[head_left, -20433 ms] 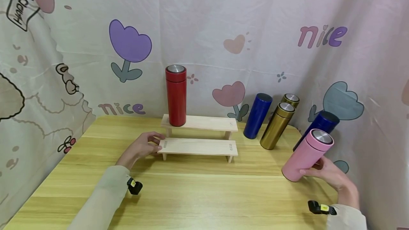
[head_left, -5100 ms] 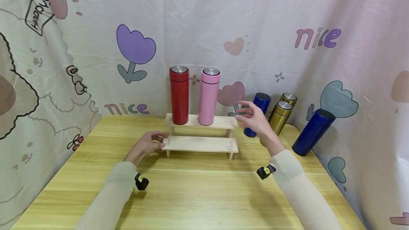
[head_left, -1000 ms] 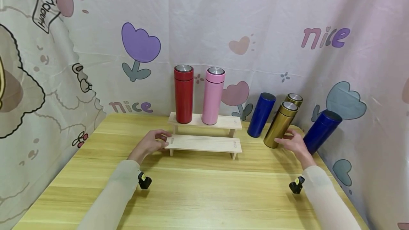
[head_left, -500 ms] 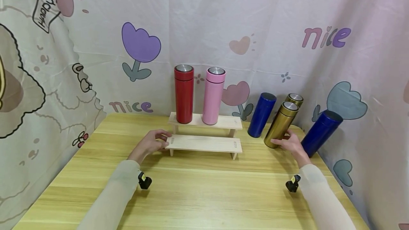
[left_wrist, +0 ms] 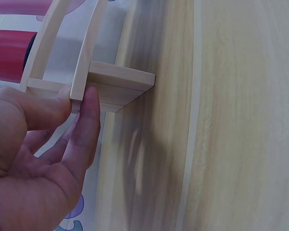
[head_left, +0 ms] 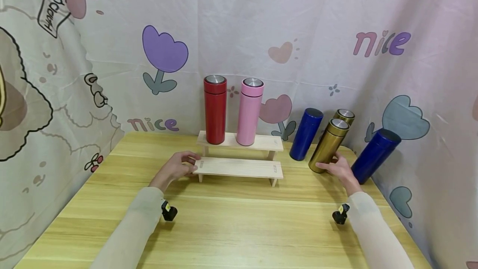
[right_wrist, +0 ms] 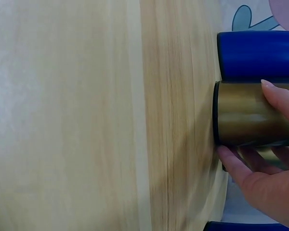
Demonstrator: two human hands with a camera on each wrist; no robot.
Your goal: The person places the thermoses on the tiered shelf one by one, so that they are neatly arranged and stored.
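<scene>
My left hand (head_left: 176, 168) pinches the left end of the lower board of a two-step wooden stand (head_left: 239, 167); in the left wrist view, thumb and fingers (left_wrist: 89, 120) lie on either side of that board. On the upper step a red thermos (head_left: 215, 113) and a pink thermos (head_left: 249, 115) stand upright. At the right, my right hand (head_left: 340, 170) grips the front gold thermos (head_left: 328, 148) low on its body. The right wrist view has the thumb on one side of this gold thermos (right_wrist: 253, 115) and fingers on the other. Its base appears to rest on the table.
Behind the held one is a second gold thermos (head_left: 345, 114), mostly hidden. A blue thermos (head_left: 305, 136) stands to its left, another blue thermos (head_left: 377, 155) to the right near the table edge. A printed cloth (head_left: 317, 20) hangs behind the wooden table (head_left: 239, 227).
The pink thermos went from the right hand onto the upper step. Since then my right hand has moved back right and closed round the front gold thermos. The left hand keeps its hold.
</scene>
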